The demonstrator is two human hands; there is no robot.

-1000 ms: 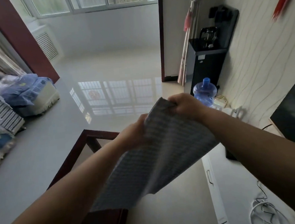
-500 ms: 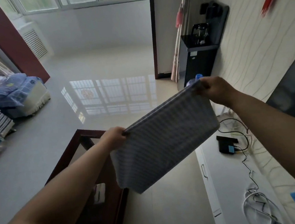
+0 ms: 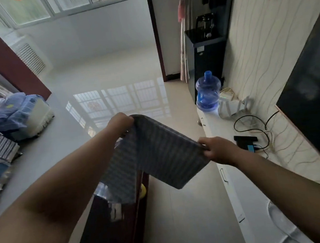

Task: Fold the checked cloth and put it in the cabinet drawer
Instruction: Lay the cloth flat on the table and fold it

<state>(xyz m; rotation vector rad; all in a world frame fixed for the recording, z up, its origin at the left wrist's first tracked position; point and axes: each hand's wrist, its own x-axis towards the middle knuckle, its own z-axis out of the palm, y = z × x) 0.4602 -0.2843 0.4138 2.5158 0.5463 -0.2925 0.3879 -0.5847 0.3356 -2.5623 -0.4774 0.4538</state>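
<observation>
The checked cloth point(image 3: 158, 154), grey-blue with fine lines, hangs in the air between both hands, partly folded, one end drooping below my left hand. My left hand point(image 3: 119, 124) pinches its upper left corner. My right hand point(image 3: 218, 151) grips its right edge, lower and nearer the cabinet. The low white cabinet point(image 3: 244, 189) runs along the right wall; a drawer front with a small handle point(image 3: 223, 175) shows shut just below my right hand.
A dark red wooden table point(image 3: 114, 232) stands below the cloth. On the cabinet top lie cables point(image 3: 252, 125), a black box point(image 3: 246, 143) and a white router point(image 3: 235, 106). A blue water jug point(image 3: 208, 92) and black dispenser point(image 3: 204, 45) stand beyond. Bedding piles point(image 3: 15, 112) sit left.
My left hand has risen and my right hand has dropped toward the cabinet, so the cloth now slopes down to the right and drapes over itself.
</observation>
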